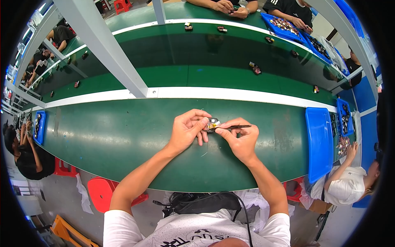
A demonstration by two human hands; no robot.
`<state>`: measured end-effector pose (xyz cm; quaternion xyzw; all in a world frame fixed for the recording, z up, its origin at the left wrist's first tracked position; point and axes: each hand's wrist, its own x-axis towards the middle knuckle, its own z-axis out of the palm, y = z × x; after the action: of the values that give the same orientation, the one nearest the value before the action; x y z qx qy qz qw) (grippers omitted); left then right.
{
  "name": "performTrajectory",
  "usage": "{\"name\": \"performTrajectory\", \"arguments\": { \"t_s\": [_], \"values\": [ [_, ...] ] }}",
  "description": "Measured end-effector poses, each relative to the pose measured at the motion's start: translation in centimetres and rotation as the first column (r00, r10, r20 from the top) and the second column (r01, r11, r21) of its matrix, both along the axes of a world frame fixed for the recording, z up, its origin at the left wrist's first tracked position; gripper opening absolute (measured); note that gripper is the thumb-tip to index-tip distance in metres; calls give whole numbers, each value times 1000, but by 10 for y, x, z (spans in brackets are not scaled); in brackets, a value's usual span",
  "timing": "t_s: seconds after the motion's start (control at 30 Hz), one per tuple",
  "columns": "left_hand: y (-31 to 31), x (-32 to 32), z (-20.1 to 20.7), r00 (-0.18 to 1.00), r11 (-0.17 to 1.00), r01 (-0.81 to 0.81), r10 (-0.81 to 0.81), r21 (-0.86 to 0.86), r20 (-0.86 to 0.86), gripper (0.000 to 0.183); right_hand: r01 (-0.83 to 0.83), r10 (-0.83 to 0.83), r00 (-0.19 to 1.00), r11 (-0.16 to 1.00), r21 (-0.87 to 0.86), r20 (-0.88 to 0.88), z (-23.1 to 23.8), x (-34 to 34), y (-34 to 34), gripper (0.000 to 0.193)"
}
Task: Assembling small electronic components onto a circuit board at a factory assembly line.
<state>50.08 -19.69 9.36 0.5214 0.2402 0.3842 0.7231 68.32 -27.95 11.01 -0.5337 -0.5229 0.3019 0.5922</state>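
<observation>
Over the middle of the green work table (123, 136), my left hand (185, 131) is closed on a small black-cased electronic device (212, 122). Its inside faces up, with white and yellowish bits showing. My right hand (242, 140) pinches a slim dark tool (240, 126), which lies nearly level. The tool's inner end reaches the near right edge of the device, where my fingertips partly hide it, so I cannot tell what its tip touches.
Beyond a white rail (230, 94), a dark conveyor belt (164, 49) carries several small devices. An angled grey post (103, 45) rises at left. A blue tray (320, 144) sits at the table's right end. Co-workers sit around; a red stool (101, 193) stands below the table edge.
</observation>
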Motion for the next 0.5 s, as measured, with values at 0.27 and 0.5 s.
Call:
{"name": "performTrajectory", "arguments": {
  "t_s": [0.27,0.5],
  "values": [
    [-3,-1,-2,1000,1000,-6,6,-20,-14,22,41,-46,998,992,116,47,-1,-5,0,13],
    [-2,0,-1,1000,1000,-21,21,1,-17,22,17,-26,995,996,91,98,0,-3,0,14]
  ]
}}
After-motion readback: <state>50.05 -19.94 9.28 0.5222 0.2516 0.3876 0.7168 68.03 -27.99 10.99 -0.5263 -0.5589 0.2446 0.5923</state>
